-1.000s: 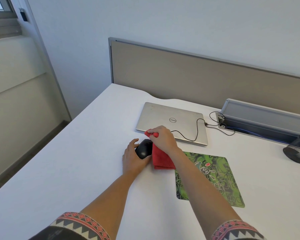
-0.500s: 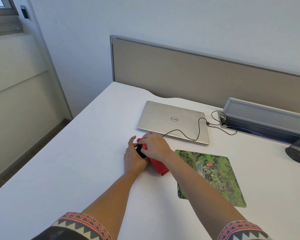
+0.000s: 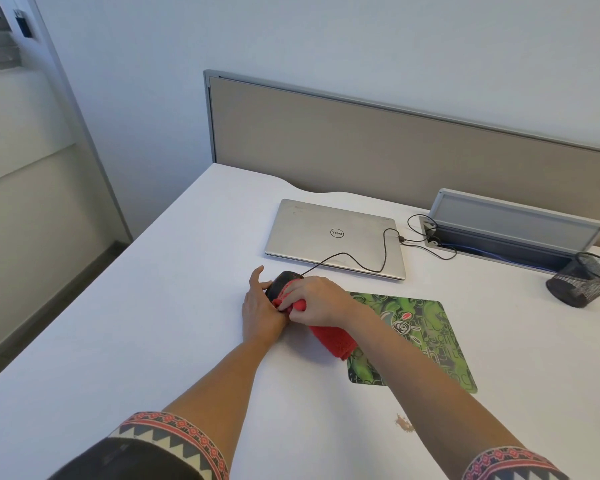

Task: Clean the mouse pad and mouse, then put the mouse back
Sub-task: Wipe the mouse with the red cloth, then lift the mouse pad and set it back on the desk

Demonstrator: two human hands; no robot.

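A black corded mouse [image 3: 282, 281] rests on the white desk, left of the green patterned mouse pad [image 3: 426, 337]. My left hand [image 3: 260, 311] holds the mouse from its left side. My right hand [image 3: 317, 300] is closed on a red cloth [image 3: 331, 337] and presses it onto the top of the mouse. The cloth's loose end trails back over the pad's left edge. Most of the mouse is hidden under the hands and cloth.
A closed silver laptop [image 3: 333, 237] lies behind the mouse, with the mouse cable [image 3: 378, 258] running across it to an open cable tray [image 3: 513, 230]. A black mesh pen cup [image 3: 582, 280] stands at the right. A small brown stain [image 3: 404, 424] marks the desk near my right forearm.
My right hand has moved with the red cloth from behind the mouse onto its top and toward me. My left hand has stayed on the mouse.
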